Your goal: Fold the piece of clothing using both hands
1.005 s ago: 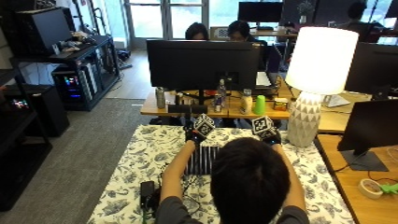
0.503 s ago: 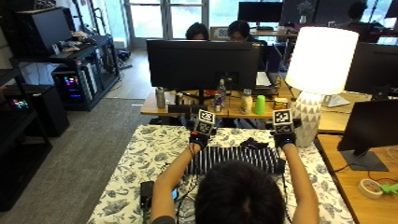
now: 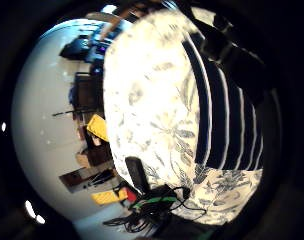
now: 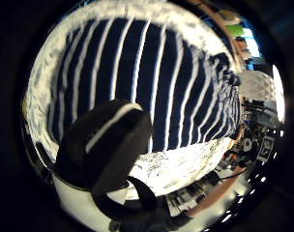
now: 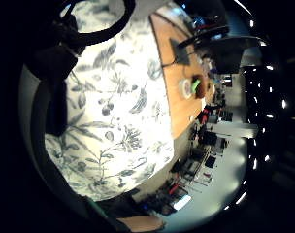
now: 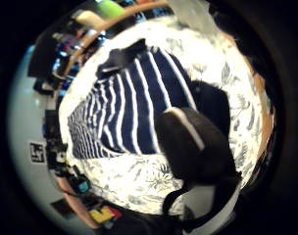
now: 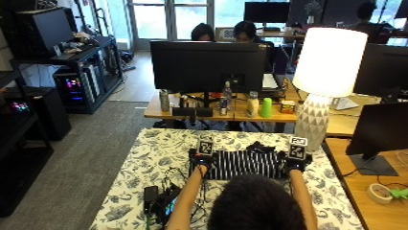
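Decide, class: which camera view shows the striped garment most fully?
The left thumb side palm view: the striped garment fills most of it, stripes plain, spread on the floral tablecloth. The right thumb side palm view shows it smaller. The left little finger side shows one edge, the right little finger side none; the outside view shows it partly hidden by the head.

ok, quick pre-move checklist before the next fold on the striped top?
1. Striped top lies on the floral tablecloth: ok.
2. Left hand at the top's left edge: ok.
3. Right hand at its right edge: ok.
4. Grip on the cloth, either hand: cannot tell; the palm views show a thumb over the stripes, but not a pinch.
5. Cloth lying smooth: not ok; dark fabric is bunched along the far edge.
6. Cables and devices on the table's near left corner, apart from the top: ok.
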